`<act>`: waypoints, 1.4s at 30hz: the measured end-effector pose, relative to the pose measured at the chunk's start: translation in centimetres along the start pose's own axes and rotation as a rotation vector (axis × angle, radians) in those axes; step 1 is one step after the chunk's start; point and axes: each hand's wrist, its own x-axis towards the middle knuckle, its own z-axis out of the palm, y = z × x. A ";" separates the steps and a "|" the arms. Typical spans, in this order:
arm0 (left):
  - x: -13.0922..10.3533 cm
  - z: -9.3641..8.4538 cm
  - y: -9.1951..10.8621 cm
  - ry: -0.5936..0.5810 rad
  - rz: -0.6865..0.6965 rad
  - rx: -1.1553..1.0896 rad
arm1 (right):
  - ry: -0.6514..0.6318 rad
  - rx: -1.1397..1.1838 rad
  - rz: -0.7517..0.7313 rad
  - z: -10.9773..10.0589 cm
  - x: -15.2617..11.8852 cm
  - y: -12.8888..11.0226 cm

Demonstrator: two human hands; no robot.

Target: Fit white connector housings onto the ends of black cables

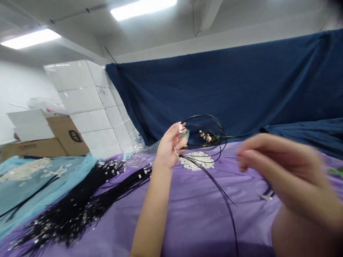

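My left hand (171,144) is raised over the table, its fingers closed on a bundle of thin black wires (223,134). Between thumb and index finger sits a white connector (180,127); the wires loop out from it and return to the palm, and their loose ends hang down to the right. My right hand (284,175) is off to the right, apart from the wires and blurred. Its thumb and index finger are pinched together; what they hold, if anything, cannot be made out. Behind the wires lies a pile of white connectors (198,161).
Bundles of black wires with white ends (80,203) lie on the purple cloth (198,214) at left. More white pieces (29,167) rest on a blue sheet (69,182). White boxes (88,103) are stacked behind. Small flowers (205,136) stand before a dark blue curtain (214,85).
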 end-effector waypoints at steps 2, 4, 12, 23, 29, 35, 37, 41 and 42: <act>0.3 0.0 -0.3 -0.054 -0.037 -0.031 | -0.103 -0.012 0.066 1.5 0.7 0.1; 0.5 0.0 -0.6 -0.091 -0.049 -0.047 | -0.125 -0.033 0.093 2.2 1.2 0.1; -0.5 0.5 -0.6 -0.119 0.054 0.023 | -0.368 -0.025 0.141 3.5 1.6 0.9; -1.0 1.1 -1.0 -0.113 0.099 0.059 | -0.488 0.239 0.141 5.8 2.3 2.2; -0.3 1.2 -1.9 -0.071 0.107 0.047 | -0.495 0.279 0.170 6.0 2.5 2.9; 0.2 1.2 -2.3 -0.057 0.057 -0.033 | -0.497 0.276 0.307 6.0 3.0 4.4; 0.7 0.5 -2.9 -0.063 0.037 -0.095 | -0.530 0.300 0.384 5.9 3.0 5.3; 1.9 -1.5 -4.8 -0.109 -0.063 -0.186 | -0.502 0.482 0.463 4.7 2.1 7.8; 2.2 -2.0 -5.3 -0.096 -0.100 -0.175 | -0.490 0.542 0.490 4.2 1.6 8.5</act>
